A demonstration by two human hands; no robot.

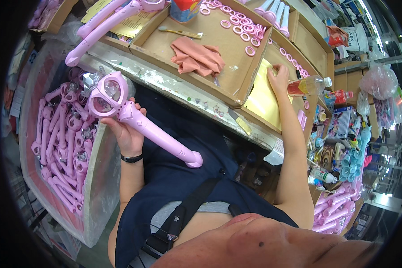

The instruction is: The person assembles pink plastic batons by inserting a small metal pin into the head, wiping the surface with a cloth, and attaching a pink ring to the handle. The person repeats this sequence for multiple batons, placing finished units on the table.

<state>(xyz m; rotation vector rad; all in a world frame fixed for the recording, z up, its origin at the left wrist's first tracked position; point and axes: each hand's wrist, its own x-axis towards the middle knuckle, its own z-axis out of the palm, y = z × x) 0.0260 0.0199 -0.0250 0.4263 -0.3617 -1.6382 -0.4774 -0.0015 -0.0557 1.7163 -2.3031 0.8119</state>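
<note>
A pink toy wand (158, 136) with a round openwork head and a clear faceted tip lies slantwise across my lap side. My left hand (129, 136) is closed round it just below the head, which points up and left. Over at the cardboard tray, my right hand (279, 79) rests by a yellow sheet (260, 100). Its fingers are curled together in a pinch; whatever is between them, if anything, cannot be made out. Small pink rings (295, 62) lie just right of that hand, next to a bottle of reddish liquid (306, 85).
A plastic-lined bin (96, 192) full of pink wands (60, 129) stands at my left. In the large cardboard tray (158, 42) are an orange cloth (196, 56), a brush (178, 32) and more rings. Two wands (105, 29) lie at the tray's left. Wands (337, 207) fill a box at right.
</note>
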